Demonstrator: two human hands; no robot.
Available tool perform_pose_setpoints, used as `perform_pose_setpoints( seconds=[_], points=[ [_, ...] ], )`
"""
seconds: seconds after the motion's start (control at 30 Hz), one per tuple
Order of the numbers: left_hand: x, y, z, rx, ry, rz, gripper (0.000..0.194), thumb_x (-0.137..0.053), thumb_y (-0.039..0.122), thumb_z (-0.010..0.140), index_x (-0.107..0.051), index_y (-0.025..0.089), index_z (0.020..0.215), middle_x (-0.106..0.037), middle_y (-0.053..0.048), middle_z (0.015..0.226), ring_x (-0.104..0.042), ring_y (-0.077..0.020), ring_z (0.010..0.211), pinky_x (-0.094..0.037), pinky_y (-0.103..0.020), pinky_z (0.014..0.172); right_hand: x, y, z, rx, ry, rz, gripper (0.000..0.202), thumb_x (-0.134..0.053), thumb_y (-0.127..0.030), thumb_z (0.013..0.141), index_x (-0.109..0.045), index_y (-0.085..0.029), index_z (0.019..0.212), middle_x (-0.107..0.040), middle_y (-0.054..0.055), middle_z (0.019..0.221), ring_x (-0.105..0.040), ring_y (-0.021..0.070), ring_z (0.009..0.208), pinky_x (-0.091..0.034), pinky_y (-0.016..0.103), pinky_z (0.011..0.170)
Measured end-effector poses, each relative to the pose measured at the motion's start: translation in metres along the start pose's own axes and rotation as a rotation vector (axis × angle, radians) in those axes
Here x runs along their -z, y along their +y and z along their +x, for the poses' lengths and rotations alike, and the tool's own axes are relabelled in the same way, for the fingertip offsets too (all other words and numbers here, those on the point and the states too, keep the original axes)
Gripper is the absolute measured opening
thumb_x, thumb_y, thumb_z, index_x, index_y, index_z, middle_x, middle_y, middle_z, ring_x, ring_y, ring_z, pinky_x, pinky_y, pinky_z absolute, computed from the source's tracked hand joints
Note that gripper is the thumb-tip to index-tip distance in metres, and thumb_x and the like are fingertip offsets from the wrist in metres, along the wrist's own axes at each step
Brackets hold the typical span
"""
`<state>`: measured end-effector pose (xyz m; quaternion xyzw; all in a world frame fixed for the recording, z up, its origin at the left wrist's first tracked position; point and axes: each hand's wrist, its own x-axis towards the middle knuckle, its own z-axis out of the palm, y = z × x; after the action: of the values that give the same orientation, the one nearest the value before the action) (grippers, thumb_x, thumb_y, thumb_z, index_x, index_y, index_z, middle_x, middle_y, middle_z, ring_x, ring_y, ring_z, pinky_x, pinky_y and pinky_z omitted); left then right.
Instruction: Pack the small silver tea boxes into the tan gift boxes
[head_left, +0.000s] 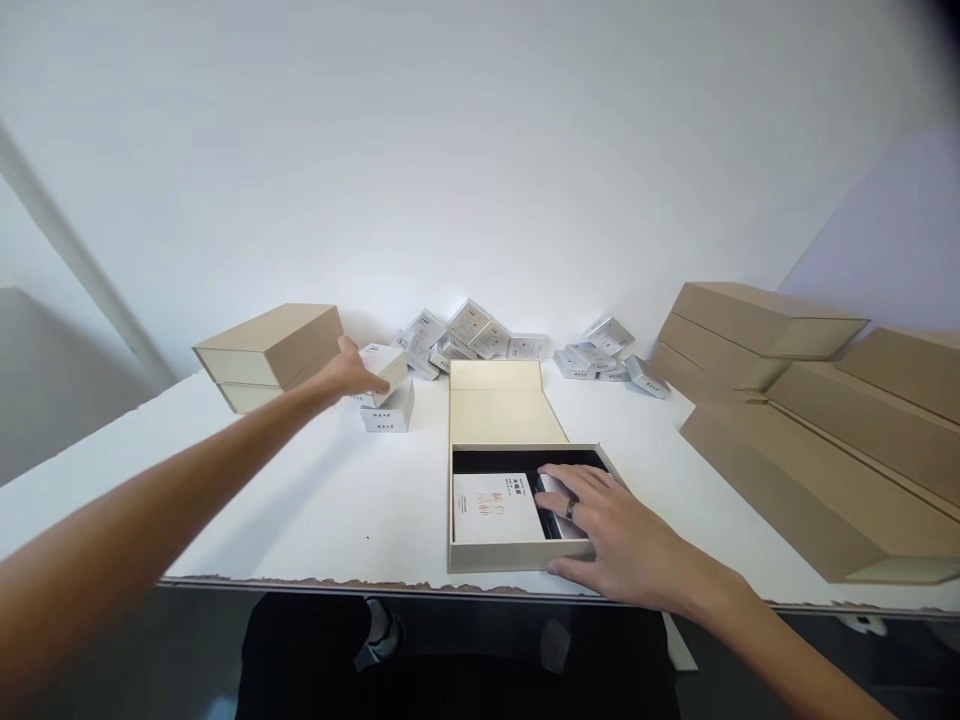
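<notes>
My left hand [349, 370] reaches out at the left and is closed round a white box [384, 366], which sits over another white box [390, 412]. In front of me lies an open beige box [496, 557], its lid [506, 410] folded back toward the wall. Inside, a white printed box [495, 508] fills the left part, and a silvery box [561, 505] is to its right. My right hand [600, 520] rests over that silvery box with its fingers spread, the thumb at the beige box's front edge. The hand partly hides the silvery box.
Small silvery boxes lie heaped by the wall, in a middle pile [469, 325] and a right pile [600, 350]. A closed tan box [281, 345] stands at the left, and several larger tan boxes [810, 460] are stacked at the right. The table's front edge [337, 585] is chipped.
</notes>
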<state>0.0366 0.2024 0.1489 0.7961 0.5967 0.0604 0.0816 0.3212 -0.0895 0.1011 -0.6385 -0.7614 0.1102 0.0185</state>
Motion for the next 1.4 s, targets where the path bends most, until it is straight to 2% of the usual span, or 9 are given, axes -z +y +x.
perform_pose_setpoints(
  seconds=[0.1,0.2,0.27,0.4,0.6,0.77,0.97,1.13,1.4],
  points=[
    [-0.014,0.021,0.006,0.085,-0.039,0.077,0.096,-0.078,0.049,0.07,-0.034,0.006,0.143,-0.061,-0.029,0.128,-0.062,-0.0412,0.116,-0.057,-0.046,0.087,0.007,-0.003,-0.001,0.007,-0.014,0.026,0.064,-0.063,-0.06,0.087,-0.059,-0.024,0.14,-0.043,0.015,0.151,-0.036,0.0393,0.141,-0.032,0.057,0.114],
    [-0.002,0.043,0.007,0.044,-0.013,0.19,0.12,-0.083,0.062,0.059,-0.027,0.006,0.15,-0.03,-0.035,0.156,-0.032,-0.0542,0.141,-0.034,-0.066,0.11,0.021,-0.002,0.002,0.035,-0.116,0.049,0.069,-0.066,-0.06,0.084,-0.057,-0.023,0.141,-0.042,0.016,0.15,-0.036,0.041,0.14,-0.033,0.057,0.113],
    [0.01,0.061,0.009,-0.059,0.007,0.24,0.123,-0.079,0.069,0.062,-0.021,0.009,0.153,-0.018,-0.03,0.163,-0.019,-0.0527,0.147,-0.019,-0.067,0.117,0.028,0.002,0.007,0.061,-0.193,0.054,0.074,-0.067,-0.064,0.082,-0.055,-0.023,0.143,-0.042,0.016,0.15,-0.037,0.0414,0.139,-0.035,0.057,0.111],
    [0.007,0.111,0.022,-0.257,-0.115,0.258,0.098,-0.072,0.071,0.072,-0.041,0.019,0.148,-0.043,-0.019,0.155,-0.027,-0.0458,0.146,-0.015,-0.063,0.12,0.031,0.007,0.019,0.099,-0.229,0.02,0.077,-0.072,-0.065,0.078,-0.057,-0.021,0.139,-0.054,0.015,0.127,-0.053,0.0355,0.116,-0.044,0.053,0.101],
    [-0.06,0.162,0.056,-0.291,-0.134,0.241,0.069,-0.067,0.053,0.09,-0.046,0.02,0.146,-0.042,-0.015,0.156,-0.033,-0.0379,0.146,-0.019,-0.065,0.12,0.022,0.006,0.024,0.136,-0.195,-0.034,0.065,-0.071,-0.063,0.077,-0.063,-0.02,0.126,-0.051,0.011,0.107,-0.053,0.0327,0.104,-0.046,0.05,0.095],
    [-0.091,0.154,0.076,-0.249,-0.083,0.225,0.056,-0.064,0.045,0.094,-0.049,0.02,0.142,-0.045,-0.013,0.152,-0.042,-0.0362,0.14,-0.03,-0.065,0.116,0.017,0.011,0.024,0.149,-0.191,-0.002,0.064,-0.069,-0.066,0.077,-0.061,-0.023,0.123,-0.049,0.009,0.107,-0.051,0.0304,0.102,-0.046,0.049,0.094],
    [-0.094,0.14,0.078,-0.303,-0.009,0.244,0.058,-0.065,0.043,0.093,-0.047,0.021,0.144,-0.04,-0.013,0.156,-0.038,-0.0369,0.142,-0.03,-0.064,0.116,0.018,0.007,0.021,0.136,-0.19,0.046,0.062,-0.07,-0.064,0.076,-0.061,-0.023,0.122,-0.049,0.009,0.107,-0.05,0.0316,0.104,-0.046,0.05,0.094],
    [-0.097,0.136,0.069,-0.328,0.055,0.226,0.048,-0.065,0.042,0.094,-0.055,0.018,0.135,-0.053,-0.012,0.143,-0.05,-0.033,0.132,-0.038,-0.061,0.112,0.016,0.0,0.017,0.119,-0.2,0.04,0.064,-0.068,-0.068,0.076,-0.061,-0.024,0.122,-0.048,0.009,0.107,-0.049,0.0313,0.103,-0.046,0.051,0.094],
    [-0.056,0.126,0.02,-0.527,0.225,0.221,0.023,-0.049,0.024,0.101,-0.062,0.014,0.118,-0.063,-0.012,0.118,-0.062,-0.0259,0.107,-0.053,-0.042,0.088,0.019,-0.006,0.018,0.089,-0.216,0.053,0.059,-0.069,-0.061,0.078,-0.061,-0.02,0.121,-0.049,0.011,0.11,-0.049,0.0334,0.109,-0.044,0.051,0.097]
  ],
)
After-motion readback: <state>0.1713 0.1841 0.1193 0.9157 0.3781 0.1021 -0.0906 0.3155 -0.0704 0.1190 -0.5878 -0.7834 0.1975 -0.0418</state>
